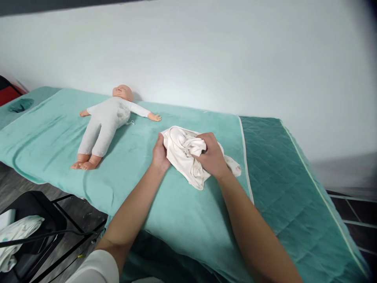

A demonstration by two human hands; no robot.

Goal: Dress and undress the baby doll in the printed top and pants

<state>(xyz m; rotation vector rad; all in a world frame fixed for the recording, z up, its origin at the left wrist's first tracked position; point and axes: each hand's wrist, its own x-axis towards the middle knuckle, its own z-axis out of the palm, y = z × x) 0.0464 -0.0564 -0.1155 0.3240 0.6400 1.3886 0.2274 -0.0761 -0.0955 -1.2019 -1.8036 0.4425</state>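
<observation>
A crumpled white cloth lies on the teal sheet covering a padded table. My left hand grips the cloth's left edge, fingers curled under it. My right hand is closed on a bunched fold at the cloth's right side. A baby doll in a pale one-piece suit lies on its back further left, arms spread, head toward the wall, well apart from both hands.
The table's right part shows a darker quilted teal cover. A black folding chair with a patterned cloth stands at the lower left. A white wall runs right behind the table.
</observation>
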